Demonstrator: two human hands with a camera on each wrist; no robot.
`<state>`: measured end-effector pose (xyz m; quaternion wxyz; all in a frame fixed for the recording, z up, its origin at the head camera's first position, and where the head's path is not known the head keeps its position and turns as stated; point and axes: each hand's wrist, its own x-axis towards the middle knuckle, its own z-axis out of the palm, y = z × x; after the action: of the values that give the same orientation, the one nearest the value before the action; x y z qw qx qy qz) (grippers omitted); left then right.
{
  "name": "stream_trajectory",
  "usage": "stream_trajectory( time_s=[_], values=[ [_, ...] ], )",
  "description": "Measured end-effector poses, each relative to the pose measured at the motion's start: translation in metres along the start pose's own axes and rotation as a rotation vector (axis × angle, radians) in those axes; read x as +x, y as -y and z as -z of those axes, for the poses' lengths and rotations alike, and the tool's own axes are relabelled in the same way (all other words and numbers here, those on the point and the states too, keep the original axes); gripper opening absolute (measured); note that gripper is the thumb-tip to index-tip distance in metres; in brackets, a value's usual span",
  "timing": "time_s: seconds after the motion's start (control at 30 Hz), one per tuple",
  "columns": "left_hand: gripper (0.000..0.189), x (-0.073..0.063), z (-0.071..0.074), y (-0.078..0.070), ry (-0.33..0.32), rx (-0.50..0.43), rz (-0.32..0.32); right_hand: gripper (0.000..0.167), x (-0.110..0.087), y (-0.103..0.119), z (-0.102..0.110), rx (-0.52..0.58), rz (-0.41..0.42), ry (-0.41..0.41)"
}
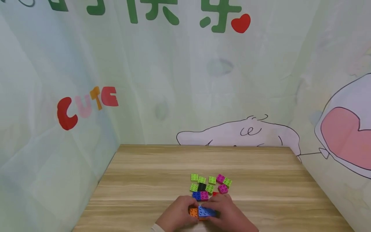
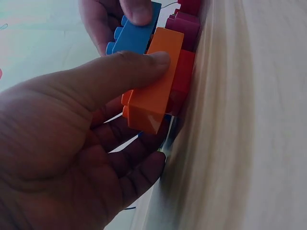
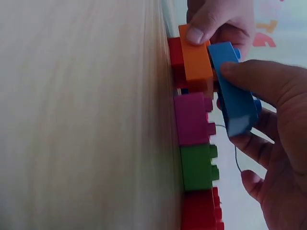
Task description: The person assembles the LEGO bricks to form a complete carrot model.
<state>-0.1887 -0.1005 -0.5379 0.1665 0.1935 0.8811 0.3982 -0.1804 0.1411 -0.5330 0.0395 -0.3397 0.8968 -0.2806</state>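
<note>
In the head view, my left hand (image 1: 179, 212) pinches an orange brick (image 1: 193, 212), its thumb on the near side. My right hand (image 1: 225, 213) grips a long blue brick (image 1: 206, 211) between thumb and fingers. The left wrist view has the orange brick (image 2: 158, 72) above a red brick (image 2: 183, 76) at the tabletop. The blue brick (image 3: 235, 91) lies over part of the orange brick (image 3: 195, 60) in the right wrist view, slightly tilted against it. Whether the two are pressed fully together I cannot tell.
Beyond the hands, several lime-green bricks (image 1: 194, 177), a black brick (image 1: 202, 187), a dark blue brick (image 1: 196, 196) and magenta bricks (image 1: 223, 188) lie on the wooden table (image 1: 139, 183). Magenta (image 3: 191, 119), green (image 3: 196, 166) and red (image 3: 199, 211) bricks line up near the right hand.
</note>
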Motion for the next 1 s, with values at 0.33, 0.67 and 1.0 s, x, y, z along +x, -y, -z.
stream_trajectory(
  time_s=[0.33, 0.67, 1.0],
  values=[
    [0.026, 0.002, 0.002, -0.003, -0.001, 0.019, 0.008, 0.031, 0.005, 0.002, -0.005, 0.038, 0.042, -0.078],
    [0.026, 0.003, 0.001, -0.003, 0.006, -0.008, 0.037, 0.039, 0.001, 0.002, -0.003, 0.000, -0.054, -0.045],
    [0.027, 0.001, -0.002, -0.004, 0.007, -0.020, 0.087, 0.077, -0.026, -0.019, 0.017, -0.039, -0.374, -0.195]
  ],
)
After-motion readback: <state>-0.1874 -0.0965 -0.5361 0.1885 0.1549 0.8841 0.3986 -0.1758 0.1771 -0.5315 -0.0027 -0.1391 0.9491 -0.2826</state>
